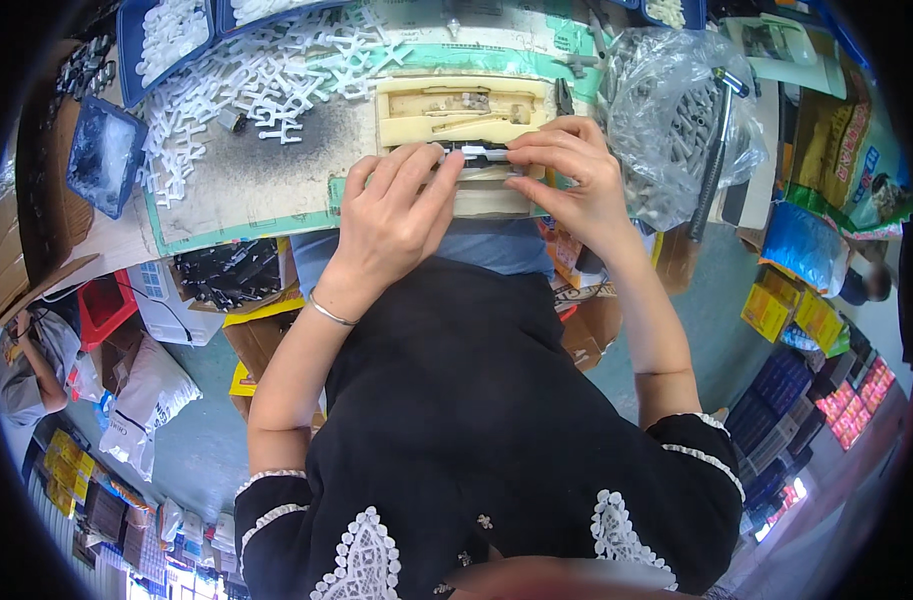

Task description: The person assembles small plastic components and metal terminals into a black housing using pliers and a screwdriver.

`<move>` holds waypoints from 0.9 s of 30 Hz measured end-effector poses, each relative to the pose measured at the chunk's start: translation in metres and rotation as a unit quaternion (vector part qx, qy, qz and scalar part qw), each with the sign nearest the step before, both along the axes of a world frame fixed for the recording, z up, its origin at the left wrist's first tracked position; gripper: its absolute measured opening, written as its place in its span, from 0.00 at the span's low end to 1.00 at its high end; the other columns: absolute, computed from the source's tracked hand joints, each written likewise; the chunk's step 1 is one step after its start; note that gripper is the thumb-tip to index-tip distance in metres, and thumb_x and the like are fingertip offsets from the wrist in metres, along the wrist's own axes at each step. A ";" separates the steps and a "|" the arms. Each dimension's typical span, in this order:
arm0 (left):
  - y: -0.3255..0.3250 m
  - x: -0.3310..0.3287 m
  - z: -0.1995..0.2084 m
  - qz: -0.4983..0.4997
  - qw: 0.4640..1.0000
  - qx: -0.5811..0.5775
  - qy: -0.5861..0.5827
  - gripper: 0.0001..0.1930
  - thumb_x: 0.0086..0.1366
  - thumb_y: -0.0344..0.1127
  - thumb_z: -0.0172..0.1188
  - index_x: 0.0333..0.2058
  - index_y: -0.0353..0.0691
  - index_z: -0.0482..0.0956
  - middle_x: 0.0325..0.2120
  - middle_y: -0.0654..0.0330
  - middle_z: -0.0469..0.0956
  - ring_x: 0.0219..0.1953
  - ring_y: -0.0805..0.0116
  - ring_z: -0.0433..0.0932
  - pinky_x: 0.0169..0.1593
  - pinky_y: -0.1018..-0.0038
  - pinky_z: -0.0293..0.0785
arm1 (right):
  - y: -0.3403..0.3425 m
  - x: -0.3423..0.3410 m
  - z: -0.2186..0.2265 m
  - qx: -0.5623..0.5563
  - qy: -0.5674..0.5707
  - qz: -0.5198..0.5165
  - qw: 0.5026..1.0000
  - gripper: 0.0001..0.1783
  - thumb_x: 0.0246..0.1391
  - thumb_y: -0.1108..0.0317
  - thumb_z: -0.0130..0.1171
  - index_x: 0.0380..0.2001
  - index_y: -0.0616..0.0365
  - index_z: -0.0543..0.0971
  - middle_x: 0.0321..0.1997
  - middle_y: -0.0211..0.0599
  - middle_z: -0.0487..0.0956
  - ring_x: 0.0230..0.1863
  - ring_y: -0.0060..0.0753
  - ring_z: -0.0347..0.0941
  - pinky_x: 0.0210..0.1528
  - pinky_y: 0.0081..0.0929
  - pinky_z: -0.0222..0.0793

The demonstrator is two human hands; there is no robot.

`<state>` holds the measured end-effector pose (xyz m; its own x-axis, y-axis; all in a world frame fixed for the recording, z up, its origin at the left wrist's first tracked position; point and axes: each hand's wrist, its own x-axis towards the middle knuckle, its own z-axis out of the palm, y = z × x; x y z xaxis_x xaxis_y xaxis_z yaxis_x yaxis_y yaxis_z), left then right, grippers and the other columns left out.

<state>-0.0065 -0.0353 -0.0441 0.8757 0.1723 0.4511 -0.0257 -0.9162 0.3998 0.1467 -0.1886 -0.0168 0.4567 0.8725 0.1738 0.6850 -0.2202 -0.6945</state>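
My left hand [401, 205] and my right hand [576, 180] meet at a small white and dark plastic part [488, 154] near the table's front edge. The left fingertips press on the part's left end. My right thumb and fingers close around its right end. Just beyond the part lies a cream-coloured block with a recessed cavity [386, 118], which has small pieces in it. Pliers with dark jaws [563, 97] lie beyond my right hand. The fingers partly cover the part, so its full shape is hidden.
Many white branched plastic pieces [266, 85] are heaped at the far left, beside blue trays [126, 85] of white parts. At the right stand a clear bag of grey parts [666, 120] and a hammer with a black handle [711, 165]. Boxes [231, 275] sit below the table edge.
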 end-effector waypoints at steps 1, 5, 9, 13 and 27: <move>-0.001 0.001 0.000 0.005 1.000 0.020 0.001 0.14 0.50 0.31 0.61 0.38 0.40 0.78 0.38 0.63 0.74 0.42 0.69 0.73 0.44 0.71 0.64 | 0.000 0.001 0.000 0.000 0.000 -0.001 1.000 0.14 0.34 0.71 0.68 0.30 0.53 0.82 0.36 0.26 0.80 0.42 0.32 0.70 0.48 0.30 0.64; -0.002 0.002 -0.002 0.019 0.999 0.051 -0.002 0.15 0.50 0.33 0.62 0.40 0.43 0.78 0.38 0.64 0.74 0.41 0.71 0.73 0.41 0.73 0.62 | 0.004 0.002 0.005 -0.036 -0.050 0.023 0.998 0.12 0.37 0.67 0.67 0.30 0.51 0.82 0.37 0.25 0.79 0.44 0.32 0.69 0.51 0.33 0.59; -0.005 0.002 -0.002 0.032 0.998 0.051 0.005 0.15 0.49 0.33 0.62 0.39 0.43 0.78 0.36 0.64 0.74 0.41 0.71 0.73 0.40 0.73 0.61 | -0.002 0.005 0.003 -0.040 -0.100 -0.022 0.994 0.13 0.37 0.65 0.68 0.31 0.50 0.82 0.35 0.24 0.78 0.44 0.32 0.68 0.50 0.34 0.56; -0.004 0.005 -0.005 0.029 0.998 0.048 -0.008 0.16 0.48 0.33 0.63 0.40 0.44 0.79 0.34 0.65 0.73 0.38 0.71 0.74 0.39 0.73 0.61 | -0.009 -0.003 -0.004 -0.025 -0.154 -0.044 0.987 0.11 0.38 0.67 0.67 0.30 0.50 0.81 0.34 0.25 0.77 0.42 0.32 0.69 0.48 0.33 0.57; -0.001 0.007 -0.006 0.008 0.998 0.050 -0.024 0.18 0.47 0.32 0.65 0.41 0.45 0.79 0.32 0.65 0.73 0.36 0.70 0.74 0.38 0.74 0.60 | 0.001 0.000 0.016 -0.114 -0.090 -0.073 0.987 0.04 0.42 0.72 0.63 0.25 0.56 0.78 0.28 0.30 0.74 0.34 0.36 0.69 0.42 0.31 0.61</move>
